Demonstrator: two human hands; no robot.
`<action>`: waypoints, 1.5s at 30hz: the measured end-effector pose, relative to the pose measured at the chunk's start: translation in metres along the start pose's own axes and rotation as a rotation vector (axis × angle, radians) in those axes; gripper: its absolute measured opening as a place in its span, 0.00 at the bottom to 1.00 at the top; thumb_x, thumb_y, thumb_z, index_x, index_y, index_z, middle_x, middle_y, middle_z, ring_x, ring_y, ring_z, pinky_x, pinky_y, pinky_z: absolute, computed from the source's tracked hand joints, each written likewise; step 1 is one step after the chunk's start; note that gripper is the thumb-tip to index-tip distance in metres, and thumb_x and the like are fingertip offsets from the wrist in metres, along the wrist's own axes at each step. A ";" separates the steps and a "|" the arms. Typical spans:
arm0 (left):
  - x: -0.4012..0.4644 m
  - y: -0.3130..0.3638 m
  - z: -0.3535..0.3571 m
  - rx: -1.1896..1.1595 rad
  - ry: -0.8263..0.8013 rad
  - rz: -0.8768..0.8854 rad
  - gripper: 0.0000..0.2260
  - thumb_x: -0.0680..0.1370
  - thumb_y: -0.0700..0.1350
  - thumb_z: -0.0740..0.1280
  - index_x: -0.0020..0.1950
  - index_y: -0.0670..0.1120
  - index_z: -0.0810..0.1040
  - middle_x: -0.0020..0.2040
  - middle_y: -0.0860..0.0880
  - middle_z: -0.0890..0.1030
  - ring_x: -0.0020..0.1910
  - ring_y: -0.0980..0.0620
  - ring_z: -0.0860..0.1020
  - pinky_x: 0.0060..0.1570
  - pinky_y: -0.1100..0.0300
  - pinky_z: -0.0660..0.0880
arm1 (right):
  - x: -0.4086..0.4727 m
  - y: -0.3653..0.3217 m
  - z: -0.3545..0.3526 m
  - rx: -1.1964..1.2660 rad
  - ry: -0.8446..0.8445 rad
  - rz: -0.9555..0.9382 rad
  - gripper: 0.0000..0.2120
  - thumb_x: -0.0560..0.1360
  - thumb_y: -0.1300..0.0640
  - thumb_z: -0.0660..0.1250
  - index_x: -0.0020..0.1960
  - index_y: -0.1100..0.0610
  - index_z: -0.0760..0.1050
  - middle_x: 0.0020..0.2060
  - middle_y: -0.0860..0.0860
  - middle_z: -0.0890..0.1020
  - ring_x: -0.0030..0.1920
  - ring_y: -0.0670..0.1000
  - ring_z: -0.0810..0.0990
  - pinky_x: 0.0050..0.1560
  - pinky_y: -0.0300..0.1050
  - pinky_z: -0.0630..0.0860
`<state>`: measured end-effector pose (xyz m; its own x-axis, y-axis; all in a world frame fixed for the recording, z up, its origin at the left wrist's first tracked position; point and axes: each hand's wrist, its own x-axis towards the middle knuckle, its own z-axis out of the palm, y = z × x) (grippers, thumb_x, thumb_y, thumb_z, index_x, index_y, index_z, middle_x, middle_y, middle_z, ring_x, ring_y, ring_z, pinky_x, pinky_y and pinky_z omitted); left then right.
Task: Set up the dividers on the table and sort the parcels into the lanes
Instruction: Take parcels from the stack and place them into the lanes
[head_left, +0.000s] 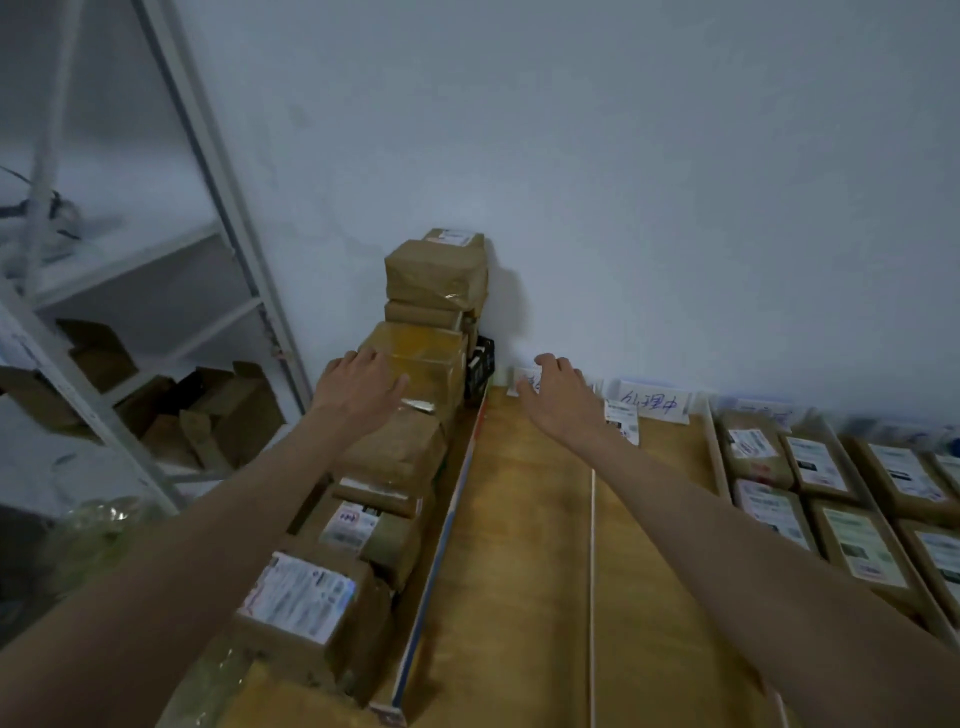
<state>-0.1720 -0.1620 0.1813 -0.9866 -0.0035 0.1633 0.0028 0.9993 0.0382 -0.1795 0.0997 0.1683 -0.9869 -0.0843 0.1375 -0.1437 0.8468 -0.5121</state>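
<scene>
Brown parcels are stacked in a tall pile (434, 280) along the left edge of the wooden table (519, 519). My left hand (358, 387) rests with spread fingers on a tape-wrapped parcel (426, 358) in that pile. My right hand (556, 389) reaches to the table's far end and touches a small white label card (524, 379) by the wall. A cardboard divider (441, 525) stands beside the pile. A thin white divider (592, 545) runs down the middle of the table. More labelled parcels (852, 540) lie in lanes at the right.
A white handwritten sign (652, 402) stands against the wall. A labelled parcel (301, 603) lies at the near left. A metal shelf rack (156, 312) with cardboard boxes stands to the left. The white wall closes off the table's far side.
</scene>
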 end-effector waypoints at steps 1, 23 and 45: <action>0.018 -0.008 -0.003 0.015 -0.009 0.017 0.23 0.81 0.57 0.49 0.65 0.44 0.73 0.61 0.43 0.76 0.60 0.41 0.75 0.62 0.45 0.71 | 0.015 -0.008 0.002 0.027 0.002 0.018 0.23 0.82 0.48 0.57 0.72 0.59 0.65 0.67 0.58 0.72 0.66 0.60 0.70 0.64 0.56 0.69; 0.312 -0.072 0.016 -0.441 -0.044 -0.179 0.28 0.83 0.59 0.54 0.75 0.40 0.65 0.72 0.39 0.70 0.69 0.38 0.70 0.64 0.46 0.69 | 0.294 -0.082 0.043 0.465 -0.062 0.384 0.27 0.82 0.42 0.53 0.68 0.63 0.69 0.52 0.54 0.72 0.48 0.53 0.72 0.45 0.44 0.69; 0.219 -0.033 -0.030 -0.934 -0.029 -0.228 0.23 0.83 0.58 0.56 0.72 0.45 0.68 0.68 0.45 0.73 0.60 0.46 0.74 0.54 0.53 0.70 | 0.195 -0.056 0.015 0.768 0.066 0.252 0.28 0.79 0.53 0.64 0.77 0.53 0.62 0.65 0.52 0.76 0.62 0.52 0.76 0.63 0.50 0.76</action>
<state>-0.3834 -0.1973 0.2454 -0.9832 -0.1800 0.0307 -0.0729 0.5409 0.8379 -0.3650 0.0275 0.2112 -0.9935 0.1119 -0.0222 0.0484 0.2374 -0.9702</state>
